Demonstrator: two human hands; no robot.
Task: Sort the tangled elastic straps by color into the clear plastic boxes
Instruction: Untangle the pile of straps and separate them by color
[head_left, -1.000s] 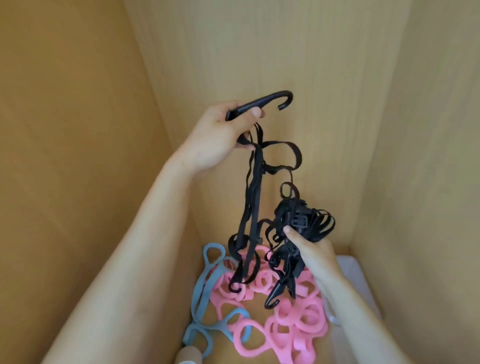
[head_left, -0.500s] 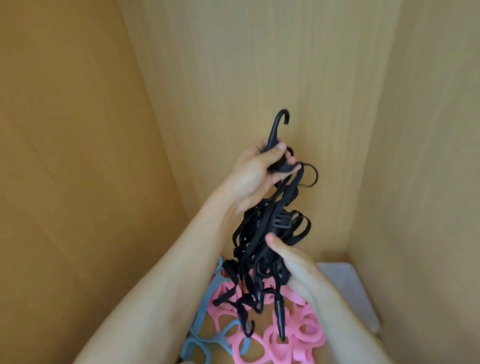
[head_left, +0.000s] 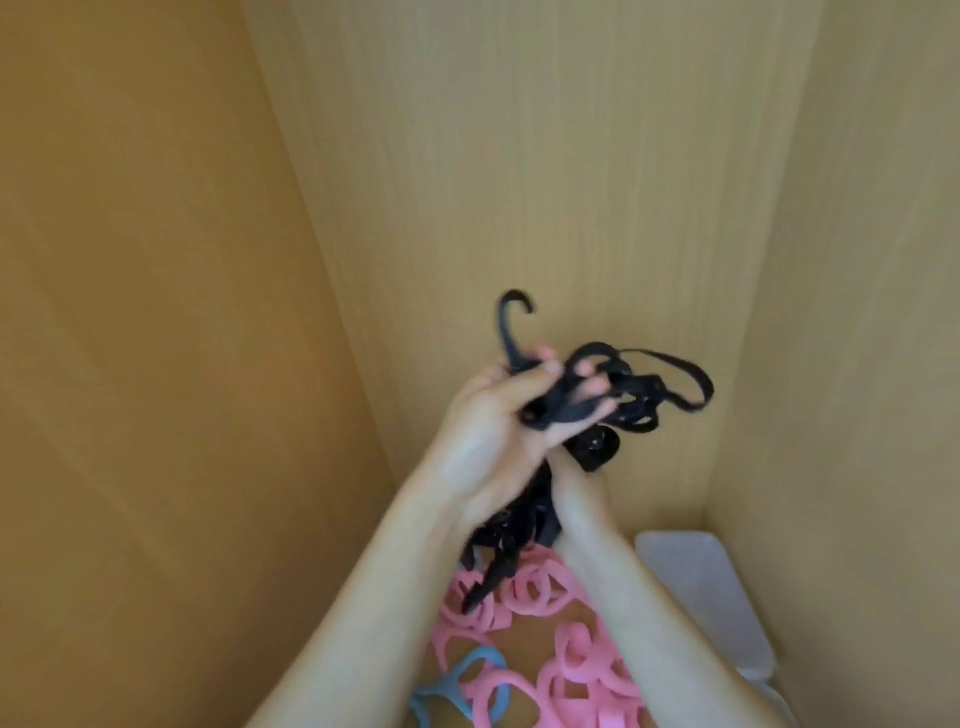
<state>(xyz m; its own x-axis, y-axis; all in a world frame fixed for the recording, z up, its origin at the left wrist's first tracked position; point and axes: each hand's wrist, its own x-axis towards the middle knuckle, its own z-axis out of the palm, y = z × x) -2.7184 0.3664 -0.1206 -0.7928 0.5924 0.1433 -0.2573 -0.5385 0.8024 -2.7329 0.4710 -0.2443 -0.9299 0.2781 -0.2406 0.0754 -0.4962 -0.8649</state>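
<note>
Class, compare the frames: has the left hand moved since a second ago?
Yes. The left hand has dropped toward the pink straps, bunching the black straps against the right hand.

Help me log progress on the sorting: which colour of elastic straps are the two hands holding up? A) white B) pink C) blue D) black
D: the left hand and right hand bunch the black elastic straps; pink straps lie below.

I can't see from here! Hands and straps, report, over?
Left hand and right hand shut on tangled black elastic straps. Pink straps lie below. Nothing blocking.
</note>
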